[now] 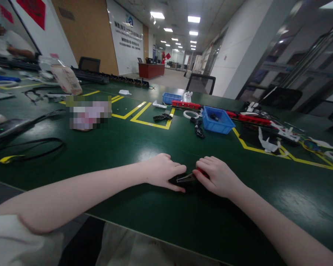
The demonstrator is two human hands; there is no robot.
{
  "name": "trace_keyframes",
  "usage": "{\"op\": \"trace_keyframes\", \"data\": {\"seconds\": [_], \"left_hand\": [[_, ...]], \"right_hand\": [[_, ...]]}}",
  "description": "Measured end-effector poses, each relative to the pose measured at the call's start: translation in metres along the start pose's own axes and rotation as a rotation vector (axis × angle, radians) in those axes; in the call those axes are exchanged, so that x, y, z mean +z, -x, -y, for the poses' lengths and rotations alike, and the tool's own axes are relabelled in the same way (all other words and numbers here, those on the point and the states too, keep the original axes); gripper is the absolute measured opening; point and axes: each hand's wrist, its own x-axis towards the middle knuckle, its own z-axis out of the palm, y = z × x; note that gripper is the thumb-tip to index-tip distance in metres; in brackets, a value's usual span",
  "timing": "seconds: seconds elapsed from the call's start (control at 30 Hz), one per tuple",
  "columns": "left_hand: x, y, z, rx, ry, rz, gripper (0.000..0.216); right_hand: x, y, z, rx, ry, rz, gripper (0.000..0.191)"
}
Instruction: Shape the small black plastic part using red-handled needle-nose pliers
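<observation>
Over the near part of the green table, my right hand is closed around red-handled pliers. Their metal jaws point left, at a small black piece that my left hand pinches between thumb and fingers. The tips of the jaws touch or nearly touch this piece; I cannot tell which. Its exact kind is too dark to make out, and my palms hide most of the red handles.
Beyond my hands lie black parts, a black bundle, a white ring and a blue bin. Red strips run behind. To the left are a blurred-out phone-like object and a black cable. Another person sits far left.
</observation>
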Motion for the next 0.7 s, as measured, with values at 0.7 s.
{"op": "trace_keyframes", "data": {"seconds": [0.7], "left_hand": [[-0.002, -0.002, 0.002, -0.013, 0.042, 0.028, 0.044]], "right_hand": [[0.000, -0.005, -0.013, -0.056, 0.001, -0.022, 0.033]]}}
